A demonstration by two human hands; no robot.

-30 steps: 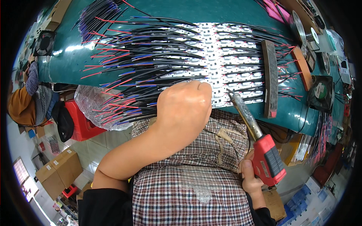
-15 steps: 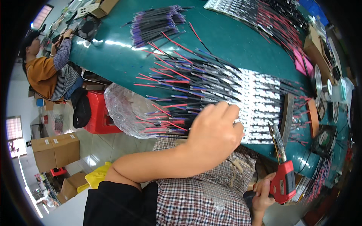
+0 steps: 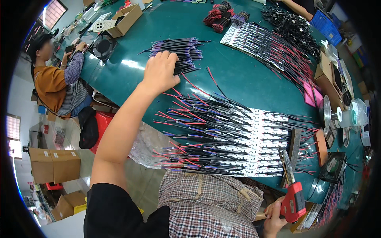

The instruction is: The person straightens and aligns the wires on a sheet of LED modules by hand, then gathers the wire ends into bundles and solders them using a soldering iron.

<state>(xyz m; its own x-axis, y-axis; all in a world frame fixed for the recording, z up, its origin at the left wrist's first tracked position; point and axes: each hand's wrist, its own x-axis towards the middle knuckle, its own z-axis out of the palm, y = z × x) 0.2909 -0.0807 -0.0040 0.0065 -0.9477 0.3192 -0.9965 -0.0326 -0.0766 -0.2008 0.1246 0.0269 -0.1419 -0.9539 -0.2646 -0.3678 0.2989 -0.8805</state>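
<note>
The left hand reaches far across the green table and closes its fingers on the near end of a wire bundle, purple and black; whether it has a full grip or only touches cannot quite be told. These wires look light, thin and floppy, prone to splay, so the bundle is best grasped around its middle. The right hand, low by the table edge, is wrapped tight around a red soldering iron. Between body and bundle lie white strips with fanned red and black leads, easy to snag with the forearm. A seated person works far left
</note>
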